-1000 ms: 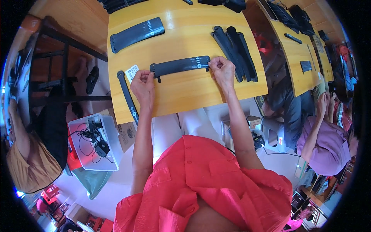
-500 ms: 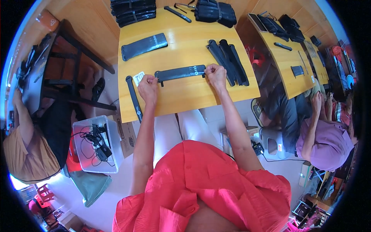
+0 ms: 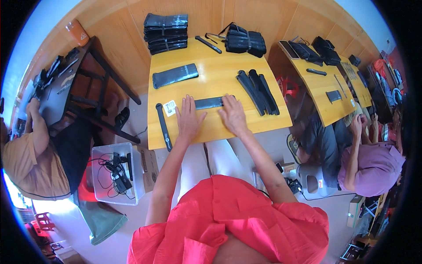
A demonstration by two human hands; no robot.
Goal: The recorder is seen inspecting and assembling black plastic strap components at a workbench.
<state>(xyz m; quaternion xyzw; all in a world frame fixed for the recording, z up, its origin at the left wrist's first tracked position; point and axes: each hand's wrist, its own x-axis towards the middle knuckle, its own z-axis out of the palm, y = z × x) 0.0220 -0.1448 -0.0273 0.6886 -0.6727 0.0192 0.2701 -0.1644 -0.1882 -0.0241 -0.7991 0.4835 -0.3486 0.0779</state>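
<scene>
A flat black strip [image 3: 208, 103] with pale print lies across the middle of the yellow table [image 3: 211, 127]. Pressed flat over its left end is my left hand [image 3: 190, 121], fingers stretched out and thumb apart. My right hand [image 3: 234, 115] rests palm down on the right end, also with fingers extended. Both ends are hidden beneath the hands. Just left of my left hand are a white printed label [image 3: 169, 108] and a narrow black strap-like piece [image 3: 163, 127]. Several long black strips [image 3: 258, 93] lie fanned to the right, and a wider flat black pouch [image 3: 176, 75] lies beyond.
At the table's back stand a bundled black stack [image 3: 166, 33], a tied black bundle [image 3: 245, 40] and a slim black piece [image 3: 208, 45]. A clear bin [image 3: 118, 176] with cables sits on the floor. People work at tables on both sides, one in purple [image 3: 373, 169].
Both hands have gone from pinching the strip's ends to lying flat on it with fingers spread. My view has tilted upward, so the table appears lower.
</scene>
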